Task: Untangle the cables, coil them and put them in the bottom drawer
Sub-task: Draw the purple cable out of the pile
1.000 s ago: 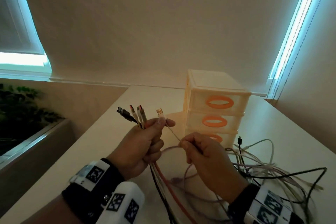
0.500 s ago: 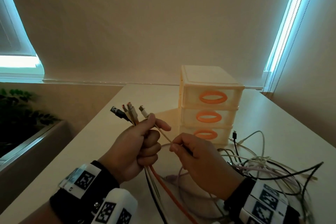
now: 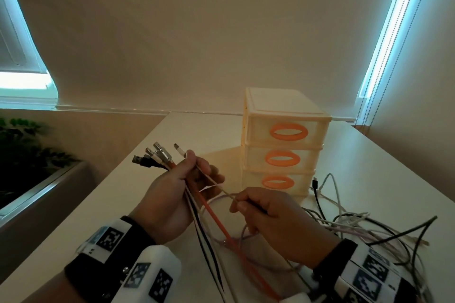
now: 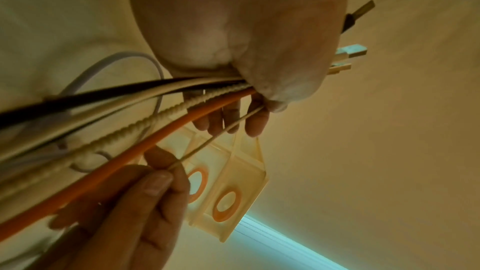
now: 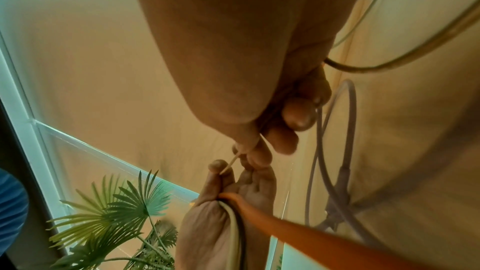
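My left hand grips a bundle of several cables above the table, their plugs fanning out up and to the left. An orange cable and black and white ones hang down from that fist. A thin beige cable runs from under my left thumb to my right hand, which pinches it between thumb and forefinger. The same thin beige cable shows taut in the left wrist view. A cream three-drawer unit with orange handles stands behind; its bottom drawer is closed.
A loose tangle of white, grey and black cables lies on the white table at the right, beside the drawer unit. The table's left edge drops to a planter with green plants. Window blinds glow at both sides.
My right hand has slid down along the thin beige cable, away from the left hand, so a longer stretch shows between them. The left hand keeps its grip.
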Motion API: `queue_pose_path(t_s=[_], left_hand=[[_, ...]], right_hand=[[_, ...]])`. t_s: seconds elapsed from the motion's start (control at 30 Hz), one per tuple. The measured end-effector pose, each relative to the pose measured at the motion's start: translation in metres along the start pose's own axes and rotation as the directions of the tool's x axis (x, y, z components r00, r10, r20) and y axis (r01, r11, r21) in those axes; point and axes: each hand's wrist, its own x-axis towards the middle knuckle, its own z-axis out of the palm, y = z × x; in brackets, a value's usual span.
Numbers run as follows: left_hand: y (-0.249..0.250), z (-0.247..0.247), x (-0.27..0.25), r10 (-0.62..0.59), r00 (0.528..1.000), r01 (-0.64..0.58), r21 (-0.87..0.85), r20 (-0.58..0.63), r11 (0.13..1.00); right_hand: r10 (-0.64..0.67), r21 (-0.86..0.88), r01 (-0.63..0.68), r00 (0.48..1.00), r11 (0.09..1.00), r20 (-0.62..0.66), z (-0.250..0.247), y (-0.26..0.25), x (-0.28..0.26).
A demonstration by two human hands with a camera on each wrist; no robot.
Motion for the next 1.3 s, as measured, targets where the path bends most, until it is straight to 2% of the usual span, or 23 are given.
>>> queue_pose_path(t_s=[0.1,0.17,0.27,0.33,0.4,0.43,0.47,0.5,0.53,0.6,0.7,0.77,0.83,0.93,1.0,1.07,1.2,1.3], left_hand=[[0.002,-0.001,0.004,0.014,1.0,-0.011,-0.161,0.018,0.987],[0.012,-0.003,0.007,0.06,0.998,-0.061,-0.308,-0.011,0.949],[0.037,-0.014,0.008,0.126,0.987,-0.16,-0.487,-0.103,0.859],[0.043,-0.015,0.006,0.114,0.988,-0.15,-0.508,-0.102,0.848],[0.035,-0.014,0.004,0.061,0.998,-0.07,-0.437,-0.034,0.897],[0.03,-0.014,0.003,0.019,0.998,0.006,-0.407,0.058,0.913],[0.024,-0.014,0.003,-0.029,0.978,0.107,-0.382,0.206,0.918],[0.018,-0.013,0.002,-0.073,0.929,0.207,-0.348,0.362,0.915],[0.013,-0.012,0.001,-0.115,0.878,0.278,-0.298,0.464,0.913],[0.004,-0.01,-0.003,-0.212,0.818,0.342,-0.154,0.535,0.927],[-0.014,0.002,-0.011,-0.349,0.753,0.361,0.094,0.557,0.928],[-0.018,0.007,-0.013,-0.372,0.784,0.359,0.125,0.497,0.925],[-0.018,0.005,-0.01,-0.309,0.841,0.308,0.077,0.444,0.948],[-0.008,0.005,-0.007,-0.124,0.879,0.199,-0.119,0.461,0.973],[-0.004,0.006,-0.006,-0.063,0.908,0.155,-0.192,0.415,0.969],[-0.002,0.009,-0.005,-0.048,0.937,0.131,-0.222,0.345,0.966],[-0.002,0.014,-0.006,-0.044,0.985,0.076,-0.192,0.169,0.978],[-0.004,0.016,-0.006,-0.07,0.994,0.083,-0.147,0.087,0.986]], right_hand=[[0.066,0.0,-0.066,0.995,0.998,0.072,-0.001,-0.001,0.001],[0.118,-0.058,-0.113,0.988,0.992,0.103,-0.009,0.004,0.002],[0.17,-0.205,-0.162,0.985,0.965,0.02,-0.03,0.018,0.003],[0.186,-0.239,-0.196,0.981,0.951,-0.061,-0.039,0.027,0.004],[0.204,-0.277,-0.227,0.973,0.934,-0.11,-0.039,0.032,0.006],[0.202,-0.281,-0.237,0.968,0.93,-0.148,-0.038,0.033,0.006],[0.195,-0.268,-0.245,0.96,0.932,-0.201,-0.038,0.033,0.008],[0.182,-0.246,-0.247,0.949,0.937,-0.259,-0.039,0.032,0.009],[0.171,-0.222,-0.247,0.934,0.943,-0.315,-0.04,0.031,0.01],[0.145,-0.196,-0.237,0.907,0.951,-0.394,-0.038,0.025,0.011],[0.084,-0.171,-0.179,0.887,0.969,-0.454,-0.029,0.011,0.01],[0.004,-0.142,-0.079,0.884,0.987,-0.467,-0.024,-0.004,0.007],[-0.119,-0.117,0.077,0.901,0.99,-0.417,-0.018,-0.017,0.002],[-0.245,-0.114,0.23,0.959,0.966,-0.139,-0.003,-0.028,-0.004],[-0.187,-0.087,0.188,0.982,0.978,0.018,0.003,-0.023,-0.005],[-0.104,-0.08,0.11,0.992,0.991,0.075,0.0,-0.013,-0.001],[-0.007,-0.209,0.011,1.0,0.978,0.019,-0.015,0.004,0.002],[-0.044,-0.217,0.049,0.999,0.975,0.028,-0.018,0.003,0.0]])
